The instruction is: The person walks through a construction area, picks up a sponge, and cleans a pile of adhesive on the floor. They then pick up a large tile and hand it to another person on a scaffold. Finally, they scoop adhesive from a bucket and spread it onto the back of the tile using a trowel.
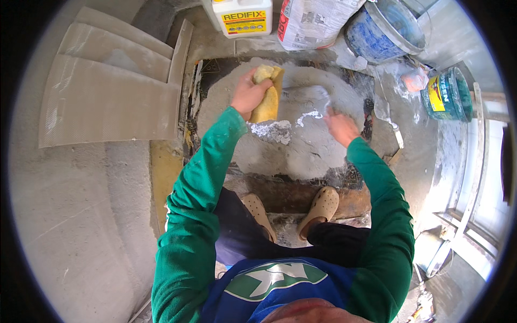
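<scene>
My left hand [250,96] is closed around a soft yellow piece [266,109], bent at the top and sponge-like; I cannot tell its exact kind. It is held upright over a spread heap of grey powder [312,153]. Just below the yellow piece lies a crumbly whitish clump [273,131]. My right hand [343,128] reaches to the right part of the heap, its fingertips low over the powder and smeared, so their grip is hard to make out. Between the hands runs a thin white streak [308,116]. The heap rests on a dark board [369,89].
Behind the board stand a white jug [242,21], a printed sack [318,24] and a blue bucket [385,32]. A green bucket [448,96] and a trowel [385,110] are at right. Stacked tiles [113,89] lie left. My feet in beige clogs [319,209] are at the near edge.
</scene>
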Available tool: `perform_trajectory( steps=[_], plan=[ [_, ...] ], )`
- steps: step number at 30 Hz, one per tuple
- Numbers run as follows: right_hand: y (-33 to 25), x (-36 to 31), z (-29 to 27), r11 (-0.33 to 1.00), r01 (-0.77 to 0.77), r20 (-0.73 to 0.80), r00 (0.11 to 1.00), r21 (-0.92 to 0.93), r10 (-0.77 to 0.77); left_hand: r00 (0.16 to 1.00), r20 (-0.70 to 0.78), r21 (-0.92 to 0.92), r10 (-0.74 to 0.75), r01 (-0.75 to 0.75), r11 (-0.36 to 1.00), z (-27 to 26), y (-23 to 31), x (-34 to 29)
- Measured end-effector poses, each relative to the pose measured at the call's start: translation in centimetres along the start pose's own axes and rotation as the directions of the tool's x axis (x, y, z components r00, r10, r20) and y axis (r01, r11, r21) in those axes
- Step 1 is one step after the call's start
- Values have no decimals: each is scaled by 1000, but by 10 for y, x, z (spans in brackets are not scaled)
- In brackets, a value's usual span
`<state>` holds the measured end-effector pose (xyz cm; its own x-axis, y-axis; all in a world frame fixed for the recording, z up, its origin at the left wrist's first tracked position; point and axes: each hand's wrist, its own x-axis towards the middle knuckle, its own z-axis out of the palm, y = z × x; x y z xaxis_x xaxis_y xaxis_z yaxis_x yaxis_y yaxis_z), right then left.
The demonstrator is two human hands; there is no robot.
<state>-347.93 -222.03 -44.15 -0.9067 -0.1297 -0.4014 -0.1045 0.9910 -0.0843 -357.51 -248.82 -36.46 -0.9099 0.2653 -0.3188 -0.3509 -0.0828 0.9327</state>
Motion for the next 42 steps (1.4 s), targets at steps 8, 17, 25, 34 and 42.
perform_trajectory(
  steps=[8, 17, 25, 34, 42],
  plan=[
    [51, -16, 30, 982, -177, -85, 980, 69, 182, 988, 153, 45, 4, -11, 999, 73, -8, 18],
    [-32, -30, 31, 938, -288, -27, 954, 194, 299, 983, 57, -116, 177, -170, 979, 136, 43, 19],
    [-71, -9, 69, 840, -432, 45, 895, 329, 443, 962, 257, -128, 90, -59, 990, 173, -7, -22],
    [-83, -25, 84, 831, -442, 8, 884, 338, 468, 889, 421, 225, 182, -296, 928, 166, 7, -44],
    [-94, -62, 57, 735, -526, -31, 804, 427, 593, 851, 399, 346, 340, -484, 804, 134, 13, -13]
  ],
)
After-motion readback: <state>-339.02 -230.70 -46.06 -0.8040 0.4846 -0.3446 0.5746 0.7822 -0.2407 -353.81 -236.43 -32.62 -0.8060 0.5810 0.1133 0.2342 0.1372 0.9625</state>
